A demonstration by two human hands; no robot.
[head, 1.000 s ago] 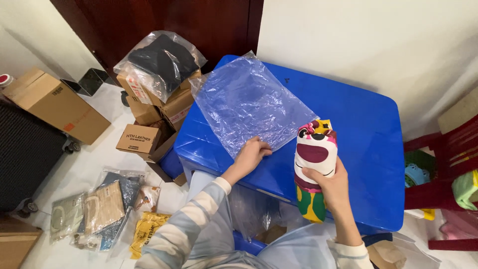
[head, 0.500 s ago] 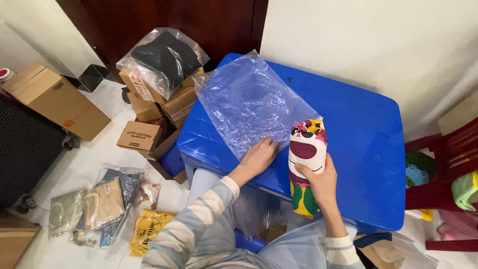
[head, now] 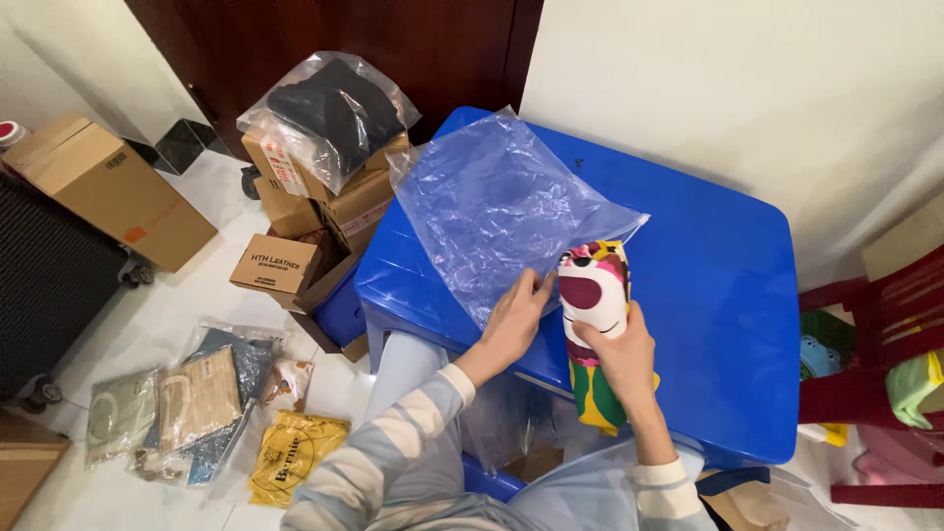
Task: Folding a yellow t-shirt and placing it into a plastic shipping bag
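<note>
Both forearms reach forward from the lower edge of the view, in sleeves striped pale blue and white. The left hand [head: 518,313] lies palm down with its fingers stretched forward and close together, the fingertips pinching lightly. The right hand [head: 615,346] is just beside it, wrist bent slightly inward, its fingers curled in a firm grasp and the thumb pressed across the front. The two hands nearly touch.

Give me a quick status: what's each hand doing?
Right hand grips the rolled colourful cloth, top end at the bag mouth. Left hand holds the clear bag edge on the blue table. Nothing in the way.
</note>
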